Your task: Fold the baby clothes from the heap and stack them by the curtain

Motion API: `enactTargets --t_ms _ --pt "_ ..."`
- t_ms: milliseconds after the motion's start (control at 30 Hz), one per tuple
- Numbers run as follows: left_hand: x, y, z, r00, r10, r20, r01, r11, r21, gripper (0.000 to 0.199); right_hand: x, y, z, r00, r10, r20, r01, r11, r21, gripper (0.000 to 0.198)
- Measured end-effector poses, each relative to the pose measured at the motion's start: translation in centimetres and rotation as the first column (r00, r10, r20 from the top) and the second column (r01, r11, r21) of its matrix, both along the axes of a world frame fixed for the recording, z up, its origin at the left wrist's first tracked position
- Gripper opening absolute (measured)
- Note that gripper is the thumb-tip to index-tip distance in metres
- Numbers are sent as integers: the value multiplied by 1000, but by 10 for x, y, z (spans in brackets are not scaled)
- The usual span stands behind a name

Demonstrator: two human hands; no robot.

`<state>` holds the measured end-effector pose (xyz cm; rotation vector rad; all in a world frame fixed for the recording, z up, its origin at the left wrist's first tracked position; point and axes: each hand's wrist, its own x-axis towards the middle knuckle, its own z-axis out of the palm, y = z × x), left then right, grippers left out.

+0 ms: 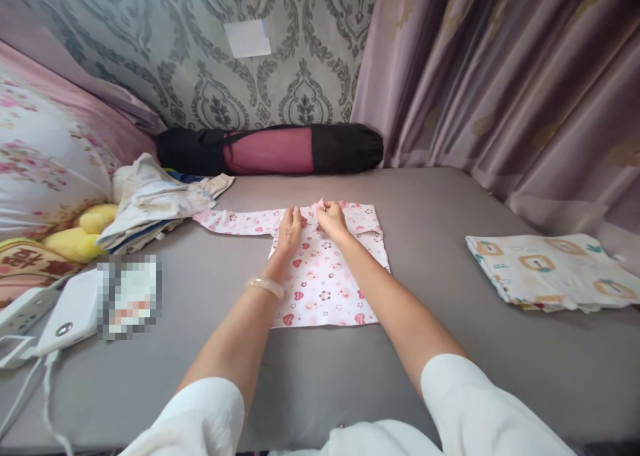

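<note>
A child's long-sleeved shirt (pixel 325 289), white with pink hearts and flowers, lies flat on the grey surface. One sleeve stretches out to the left and ends in a pink cuff; the right sleeve is folded across the top. My left hand (pixel 291 231) lies on the shirt near the inner end of the left sleeve, fingers extended and holding nothing. Beside it, my right hand (pixel 331 220) pinches a bit of pink fabric at the top of the shirt, its fingers curled. I cannot make out whether that fabric is cuff or collar.
Folded patterned cloth (pixel 550 273) lies at the right. A pile of clothes (pixel 150 196) sits at the left, near a yellow plush toy (pixel 83 235). Closer are a white device (pixel 75 309) with cables and a power strip (pixel 23 309). A black and maroon rolled bag (pixel 270 149) lies along the wall.
</note>
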<state>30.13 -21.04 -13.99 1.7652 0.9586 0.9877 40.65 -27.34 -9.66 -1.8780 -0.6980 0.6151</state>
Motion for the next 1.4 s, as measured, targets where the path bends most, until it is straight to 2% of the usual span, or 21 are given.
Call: enactTargets --t_ms 100,200,267,367,433,533,667,767,967,1100,1200,1267,1400 --pt "0 1 1 999 27 -30 -26 1000 14 40 -10 1 -1 983 128 131 -118 990 -78 29" --pt "0 0 2 996 75 -56 -70 995 77 38 -15 -2 4 929 281 241 -247 956 -161 44" --pt "0 0 1 996 75 -50 -69 992 105 35 -16 -4 6 890 333 311 -275 937 -216 46" --pt "-1 2 -4 1000 12 -16 -10 986 166 49 -16 -7 4 811 380 446 -273 918 -287 37" --pt "-1 4 -9 1000 -24 -5 24 976 217 55 -16 -9 -1 749 377 545 -230 919 -320 37" --pt "-1 9 -16 999 -33 -19 36 966 257 49 -16 -9 -10 688 331 646 -117 929 -351 44" --pt "-1 14 -21 996 17 -90 9 957 289 38 -12 -10 -22 724 293 624 12 899 -437 66" --pt "-1 15 -23 990 52 -128 -11 954 300 34 -6 -13 -29 755 292 587 49 868 -495 75" --pt "-1 15 -25 978 107 -179 -43 943 329 32 18 -21 -32 750 304 588 98 828 -553 77" --pt "-1 16 -26 974 95 -207 -17 937 349 31 45 -30 -30 750 312 583 148 780 -607 76" --pt "-1 17 -27 974 96 -205 -18 935 354 31 65 -39 -28 737 351 577 139 757 -638 74" --pt "0 17 -28 975 104 -198 -27 932 361 31 75 -45 -28 726 360 585 133 762 -634 72" --pt "0 17 -28 977 99 -189 -21 925 379 33 81 -52 -31 710 307 634 165 802 -573 71"
